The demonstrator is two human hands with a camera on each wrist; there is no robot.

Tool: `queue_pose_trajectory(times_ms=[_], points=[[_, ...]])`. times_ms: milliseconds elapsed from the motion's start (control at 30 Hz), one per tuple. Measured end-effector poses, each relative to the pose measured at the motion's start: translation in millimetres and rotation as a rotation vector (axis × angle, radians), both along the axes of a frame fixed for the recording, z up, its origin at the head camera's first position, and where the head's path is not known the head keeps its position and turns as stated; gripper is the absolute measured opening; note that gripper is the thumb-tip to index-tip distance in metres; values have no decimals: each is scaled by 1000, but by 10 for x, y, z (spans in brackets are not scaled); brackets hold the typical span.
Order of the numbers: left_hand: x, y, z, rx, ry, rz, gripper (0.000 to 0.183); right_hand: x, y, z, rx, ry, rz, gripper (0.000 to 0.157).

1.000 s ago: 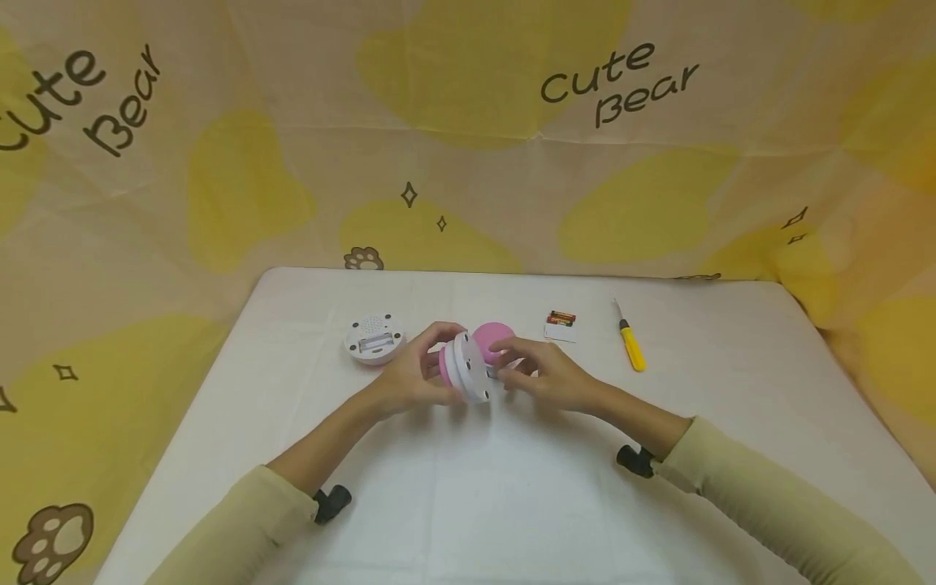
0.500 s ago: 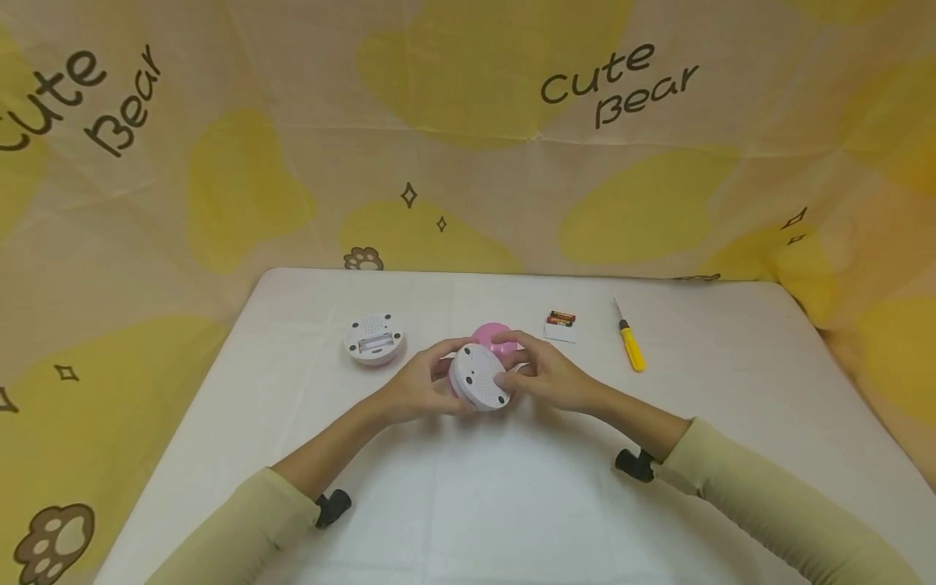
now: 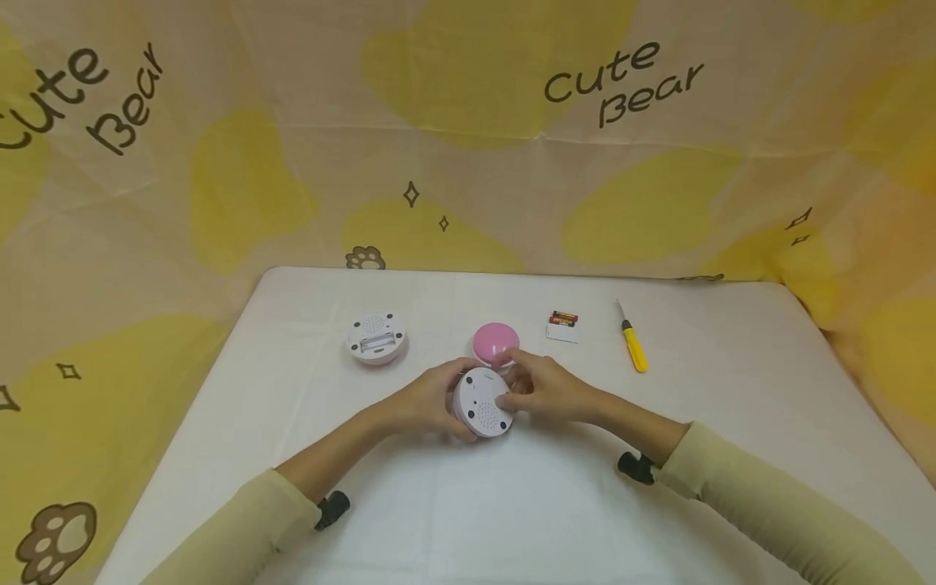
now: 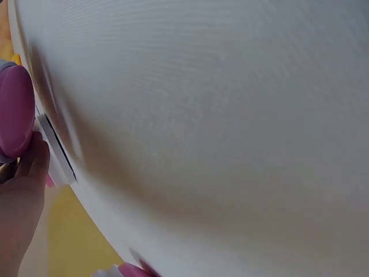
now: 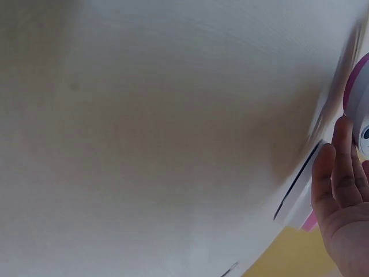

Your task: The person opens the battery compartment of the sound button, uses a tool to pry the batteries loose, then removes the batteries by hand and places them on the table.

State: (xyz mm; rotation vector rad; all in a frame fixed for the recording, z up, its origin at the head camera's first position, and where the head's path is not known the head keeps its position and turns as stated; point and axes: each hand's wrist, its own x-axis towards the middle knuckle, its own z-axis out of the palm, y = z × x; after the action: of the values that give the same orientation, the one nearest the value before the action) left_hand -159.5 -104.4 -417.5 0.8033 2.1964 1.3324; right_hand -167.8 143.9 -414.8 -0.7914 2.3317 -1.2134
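Bottom side up and tilted toward the head camera, a round push-button [image 3: 484, 394] with a pink dome shows its white base, speaker holes and black feet. My left hand [image 3: 420, 404] grips it from the left, thumb low and fingers behind. From the right, my right hand [image 3: 556, 390] holds it with the thumb on the white base. Its index finger reaches up near a second pink-domed button [image 3: 496, 337] on the table. In the left wrist view the held button's pink dome [image 4: 16, 109] faces the camera; the right wrist view catches part of its base [image 5: 360, 109].
At the left lies a third, upturned button [image 3: 376, 348] with its battery compartment uncovered. Batteries [image 3: 564, 318] sit by a small white piece [image 3: 561, 333] at the back. A screwdriver [image 3: 634, 348] with a yellow handle lies farther right on the white table [image 3: 468, 504].
Both hands have brought the held button down toward the person and turned its base to face the camera. The right thumb has come onto the base. The pink button behind is more exposed.
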Motion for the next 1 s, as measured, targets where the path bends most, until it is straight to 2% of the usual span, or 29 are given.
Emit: queue_pose_trajectory(times_ms=[167,467,800,1000], points=[[7,-5,-40,-17,-2,-15,91,25,-25,-20,-1,54,-14,39],[25,4,-122,-15,-29,-48,96,58,-86,-16,20,75,-47,41],[45,-6,-148,-54,-98,1,101,89,-138,-27,58,99,-42,41],[33,9,-163,-73,-105,22,104,112,-145,-19,39,113,-30,40]])
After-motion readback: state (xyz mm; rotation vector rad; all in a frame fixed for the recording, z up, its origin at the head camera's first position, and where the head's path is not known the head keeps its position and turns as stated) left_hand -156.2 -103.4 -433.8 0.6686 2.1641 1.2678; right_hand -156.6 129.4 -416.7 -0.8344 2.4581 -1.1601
